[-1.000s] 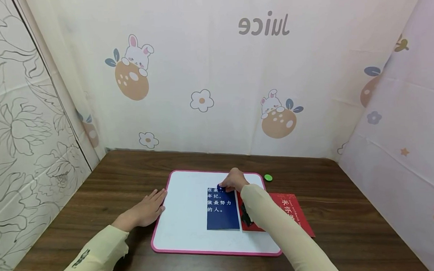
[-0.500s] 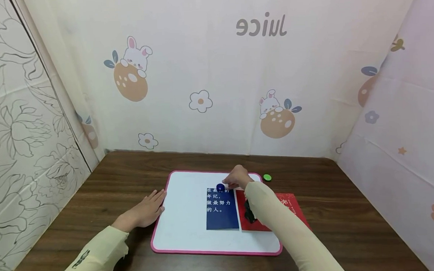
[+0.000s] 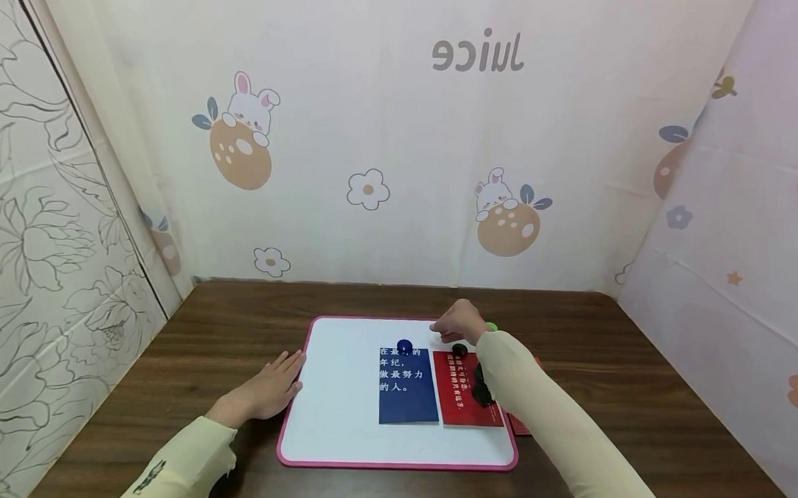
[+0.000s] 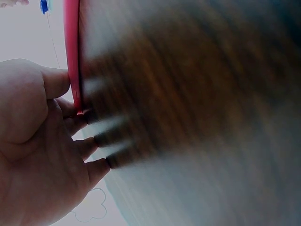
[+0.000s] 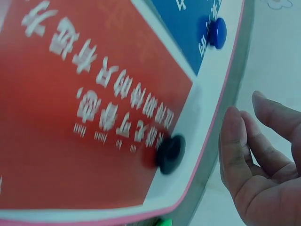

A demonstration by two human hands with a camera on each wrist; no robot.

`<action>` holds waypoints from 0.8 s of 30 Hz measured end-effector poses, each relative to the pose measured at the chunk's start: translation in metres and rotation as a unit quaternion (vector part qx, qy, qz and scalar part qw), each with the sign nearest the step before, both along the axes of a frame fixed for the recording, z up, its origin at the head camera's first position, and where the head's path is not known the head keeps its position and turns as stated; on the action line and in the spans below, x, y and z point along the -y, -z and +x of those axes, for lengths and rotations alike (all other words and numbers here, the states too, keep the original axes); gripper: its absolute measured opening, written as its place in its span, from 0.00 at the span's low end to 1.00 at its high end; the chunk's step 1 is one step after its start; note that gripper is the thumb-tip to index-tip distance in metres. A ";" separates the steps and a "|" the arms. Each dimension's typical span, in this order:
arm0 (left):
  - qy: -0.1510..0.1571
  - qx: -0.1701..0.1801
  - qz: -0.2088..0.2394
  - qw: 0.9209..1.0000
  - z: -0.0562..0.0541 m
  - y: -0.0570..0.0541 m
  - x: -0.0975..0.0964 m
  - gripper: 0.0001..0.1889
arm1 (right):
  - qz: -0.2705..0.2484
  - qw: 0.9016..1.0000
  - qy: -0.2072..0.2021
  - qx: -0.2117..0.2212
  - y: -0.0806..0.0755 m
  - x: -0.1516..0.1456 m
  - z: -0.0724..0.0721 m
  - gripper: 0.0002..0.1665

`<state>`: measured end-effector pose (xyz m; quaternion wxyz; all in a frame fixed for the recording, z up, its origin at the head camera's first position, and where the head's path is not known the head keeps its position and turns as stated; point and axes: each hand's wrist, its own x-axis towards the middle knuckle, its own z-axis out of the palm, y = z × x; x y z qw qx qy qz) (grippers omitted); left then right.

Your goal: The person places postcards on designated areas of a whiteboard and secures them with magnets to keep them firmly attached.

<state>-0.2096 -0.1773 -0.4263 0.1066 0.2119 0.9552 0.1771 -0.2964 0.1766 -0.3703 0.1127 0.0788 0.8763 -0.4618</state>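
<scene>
Head view: the whiteboard (image 3: pixel 339 419), pink-rimmed, lies on the brown wood-grain tabletop (image 3: pixel 642 402). On it, right of centre, sits a blue card (image 3: pixel 407 391) with a blue magnet (image 3: pixel 404 346) on its top edge; a red card (image 3: pixel 454 408) lies just beside it, toward the whiteboard's right side, a black magnet (image 3: pixel 459 349) at its top edge. The right hand (image 3: pixel 462 320) is over the whiteboard's upper right corner, just beyond the black magnet. The left hand (image 3: pixel 272 389) lies with straight fingers against the whiteboard's left rim. A patterned curtain (image 3: pixel 380 96) hangs behind the whiteboard.

Left wrist view: the fingers are slightly spread at the whiteboard's pink rim, over the blurred tabletop.

Right wrist view: the fingers are bent, thumb apart from them, near the whiteboard's rim and clear of both magnets.
</scene>
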 end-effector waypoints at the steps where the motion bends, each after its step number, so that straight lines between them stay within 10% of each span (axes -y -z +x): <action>1: 0.001 0.000 0.000 1.000 0.000 0.000 0.000 0.29 | 0.001 1.000 0.001 -0.001 0.000 -0.003 0.000 0.10; 24: 0.009 0.006 -0.004 1.000 0.001 -0.002 -0.001 0.29 | 0.011 0.999 0.048 -0.012 -0.003 -0.051 0.011 0.11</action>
